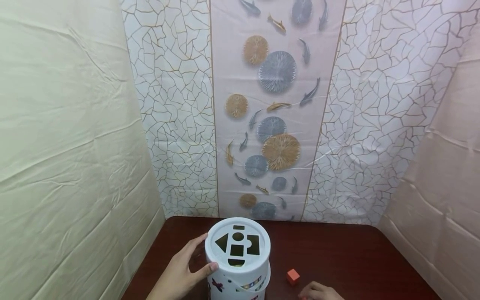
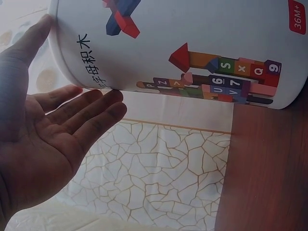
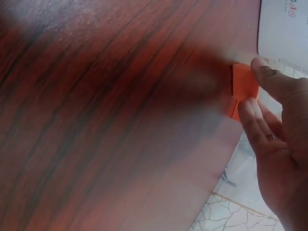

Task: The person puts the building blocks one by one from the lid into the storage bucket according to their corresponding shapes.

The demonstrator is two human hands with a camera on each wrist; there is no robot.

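A white bucket (image 1: 237, 273) with a shape-sorter lid (image 1: 210, 252) stands at the table's near middle. The lid has several cut-out holes, among them a triangle, a circle and a square. My left hand (image 1: 180, 268) grips the bucket's upper left side, thumb at the front of the rim and fingers farther round; in the left wrist view its palm is off the wall. Right of the bucket, my right hand (image 1: 320, 291) pinches an orange block (image 3: 244, 81) between thumb and fingers, mostly hidden in the head view. Just beyond those fingers an orange cube (image 1: 293, 276) lies on the table.
The dark red-brown table (image 1: 330, 250) reaches back to a patterned cloth (image 1: 180, 125) hung behind it. Plain cream cloth walls (image 1: 67, 166) close in both sides. The bucket carries a handle (image 1: 267, 279) on its right side.
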